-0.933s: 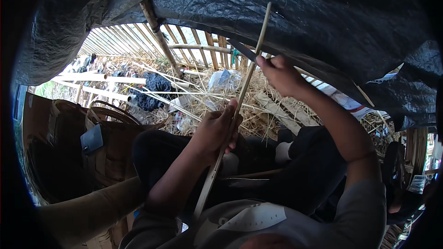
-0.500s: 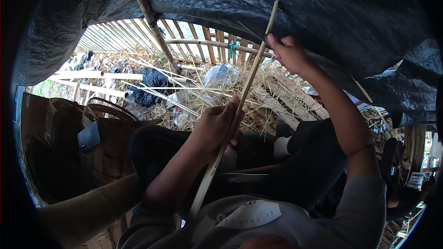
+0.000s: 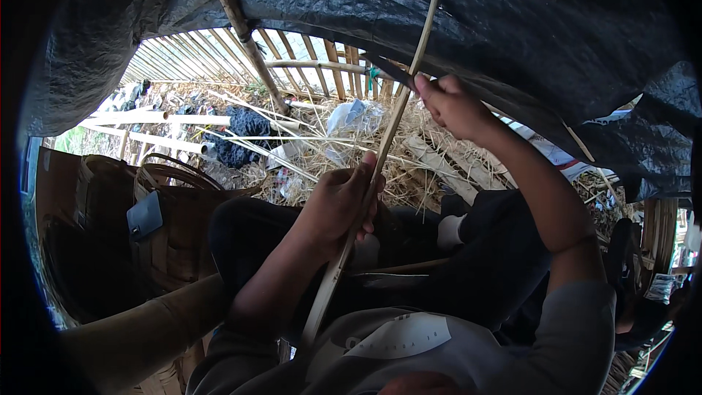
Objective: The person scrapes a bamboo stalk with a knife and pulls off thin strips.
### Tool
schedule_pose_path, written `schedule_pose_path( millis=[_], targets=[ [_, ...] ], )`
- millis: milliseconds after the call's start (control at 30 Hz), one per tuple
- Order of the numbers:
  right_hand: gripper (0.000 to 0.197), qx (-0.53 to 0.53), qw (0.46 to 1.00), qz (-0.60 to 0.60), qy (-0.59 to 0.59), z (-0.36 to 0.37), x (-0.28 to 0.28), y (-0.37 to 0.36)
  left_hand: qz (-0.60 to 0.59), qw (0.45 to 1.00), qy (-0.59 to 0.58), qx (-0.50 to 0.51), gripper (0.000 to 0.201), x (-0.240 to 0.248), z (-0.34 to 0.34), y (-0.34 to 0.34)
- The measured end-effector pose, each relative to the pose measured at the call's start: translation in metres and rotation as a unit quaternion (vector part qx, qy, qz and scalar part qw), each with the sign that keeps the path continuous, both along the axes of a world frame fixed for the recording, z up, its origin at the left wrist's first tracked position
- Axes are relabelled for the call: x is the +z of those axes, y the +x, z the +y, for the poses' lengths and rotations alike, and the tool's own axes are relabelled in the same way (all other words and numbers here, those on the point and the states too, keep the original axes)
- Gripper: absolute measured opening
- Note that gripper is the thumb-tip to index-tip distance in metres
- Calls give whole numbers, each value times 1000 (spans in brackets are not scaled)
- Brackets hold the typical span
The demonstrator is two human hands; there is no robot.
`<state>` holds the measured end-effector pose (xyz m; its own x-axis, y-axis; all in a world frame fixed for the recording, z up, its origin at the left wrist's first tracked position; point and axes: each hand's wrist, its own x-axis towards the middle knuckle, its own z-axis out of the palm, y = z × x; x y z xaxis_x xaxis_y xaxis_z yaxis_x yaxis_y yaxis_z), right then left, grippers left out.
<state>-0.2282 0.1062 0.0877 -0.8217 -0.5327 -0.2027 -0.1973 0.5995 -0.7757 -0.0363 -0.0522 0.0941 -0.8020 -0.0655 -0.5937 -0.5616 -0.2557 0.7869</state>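
Observation:
A long, pale bamboo strip (image 3: 395, 121) slants from my shirt up toward the dark sheet overhead. My left hand (image 3: 340, 201) is closed round its middle, with the thumb lying along the strip. Higher up, my right hand (image 3: 455, 107) is closed on a knife whose dark blade (image 3: 391, 69) points to the upper left and meets the strip. The knife's handle is hidden in my fist. Below my hands are my crossed legs in dark trousers (image 3: 490, 263).
Black plastic sheeting (image 3: 468, 22) hangs low overhead. A slatted bamboo fence (image 3: 314, 66) stands beyond straw shavings (image 3: 409, 168). Woven baskets (image 3: 175, 227) and a thick bamboo pole (image 3: 146, 322) are at my left. Bamboo poles (image 3: 146, 118) lie at the far left.
My right hand has moved a little down the strip, toward my left hand, and the knife blade now shows more broadly. My left hand keeps its place.

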Motion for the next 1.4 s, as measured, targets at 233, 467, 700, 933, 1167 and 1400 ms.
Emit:
schedule_pose_path(
  millis=[233, 467, 700, 933, 1167, 1400],
  targets=[
    [61, -4, 1000, 21, -14, -4, -10, 15, -6, 1000, 6, -6, 50, 4, -5, 0],
    [62, 22, 999, -31, -11, -9, 3, 27, -11, 1000, -16, -3, 50, 4, -5, 0],
    [63, 3, 990, -142, -3, -6, 7, 20, -23, 999, -19, -12, 50, 5, -2, -3],
    [56, 14, 995, -83, 55, -2, 19, 3, -12, 1000, -13, -4, 50, 1, -2, -7],
    [70, 36, 999, -31, -2, 3, -7, 2, 0, 999, -38, -20, 53, 9, 3, -4],
    [61, -23, 992, 102, -73, -2, 10, 31, 22, 997, -70, -31, 54, 10, 3, -3]
  ],
)
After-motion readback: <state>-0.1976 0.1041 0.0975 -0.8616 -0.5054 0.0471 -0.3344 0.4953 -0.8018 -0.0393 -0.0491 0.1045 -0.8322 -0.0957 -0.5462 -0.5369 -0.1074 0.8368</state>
